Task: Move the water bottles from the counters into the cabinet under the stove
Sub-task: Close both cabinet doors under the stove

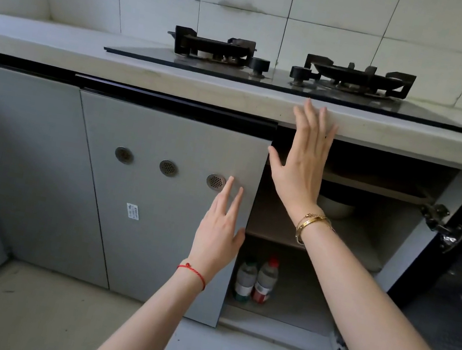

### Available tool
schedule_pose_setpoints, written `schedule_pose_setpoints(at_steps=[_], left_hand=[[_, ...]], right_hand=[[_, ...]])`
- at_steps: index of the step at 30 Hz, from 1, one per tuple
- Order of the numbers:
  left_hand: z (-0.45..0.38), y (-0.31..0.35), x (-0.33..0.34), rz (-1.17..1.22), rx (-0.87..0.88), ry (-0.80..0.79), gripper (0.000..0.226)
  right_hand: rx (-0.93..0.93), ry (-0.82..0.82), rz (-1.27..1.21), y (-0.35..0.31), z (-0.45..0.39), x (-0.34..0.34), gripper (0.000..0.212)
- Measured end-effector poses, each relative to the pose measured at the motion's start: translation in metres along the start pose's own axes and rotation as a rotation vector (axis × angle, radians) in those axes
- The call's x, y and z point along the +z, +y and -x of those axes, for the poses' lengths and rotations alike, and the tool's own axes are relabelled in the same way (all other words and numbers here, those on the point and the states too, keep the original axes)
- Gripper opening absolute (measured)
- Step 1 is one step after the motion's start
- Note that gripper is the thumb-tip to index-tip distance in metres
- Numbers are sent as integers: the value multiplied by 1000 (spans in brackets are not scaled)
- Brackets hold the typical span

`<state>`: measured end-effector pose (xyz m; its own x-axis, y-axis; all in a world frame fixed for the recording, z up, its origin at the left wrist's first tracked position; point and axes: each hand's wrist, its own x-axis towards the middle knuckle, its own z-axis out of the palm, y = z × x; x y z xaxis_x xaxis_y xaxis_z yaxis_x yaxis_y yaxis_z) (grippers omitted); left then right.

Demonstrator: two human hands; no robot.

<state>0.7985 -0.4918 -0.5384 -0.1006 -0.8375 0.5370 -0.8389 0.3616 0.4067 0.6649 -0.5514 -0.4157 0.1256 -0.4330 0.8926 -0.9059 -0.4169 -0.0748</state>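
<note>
Two water bottles stand upright side by side on the bottom floor of the open cabinet under the stove: one with a green cap (pixel 245 280) on the left, one with a red cap (pixel 266 281) on the right. My left hand (pixel 217 234) lies flat, fingers apart, against the grey left door (pixel 157 199) near its right edge. My right hand (pixel 303 163) is raised with fingers spread in front of the cabinet opening, its fingertips over the counter's front edge (pixel 237 98). Neither hand holds anything.
A two-burner black gas stove (pixel 287 73) sits on the counter above. The cabinet's right door (pixel 458 276) is swung wide open on its hinge. A pale bowl (pixel 336 207) rests on the middle shelf. Closed grey doors run to the left.
</note>
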Motion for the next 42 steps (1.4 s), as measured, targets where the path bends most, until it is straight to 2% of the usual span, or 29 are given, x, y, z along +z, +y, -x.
schedule_pose_setpoints(at_steps=[10, 21, 31, 38, 42], left_hand=[[0, -5, -4, 33, 25, 1, 76], [17, 12, -22, 171, 77, 21, 71], [34, 123, -31, 321, 386, -15, 60], [41, 219, -16, 453, 678, -57, 54], [40, 280, -12, 528, 803, -62, 54]], right_hand=[[2, -11, -2, -1, 5, -3, 73], [70, -70, 19, -5, 72, -77, 59], [242, -103, 195, 15, 158, -187, 56], [320, -4, 328, 31, 220, -269, 52], [385, 115, 371, 45, 237, -310, 54]])
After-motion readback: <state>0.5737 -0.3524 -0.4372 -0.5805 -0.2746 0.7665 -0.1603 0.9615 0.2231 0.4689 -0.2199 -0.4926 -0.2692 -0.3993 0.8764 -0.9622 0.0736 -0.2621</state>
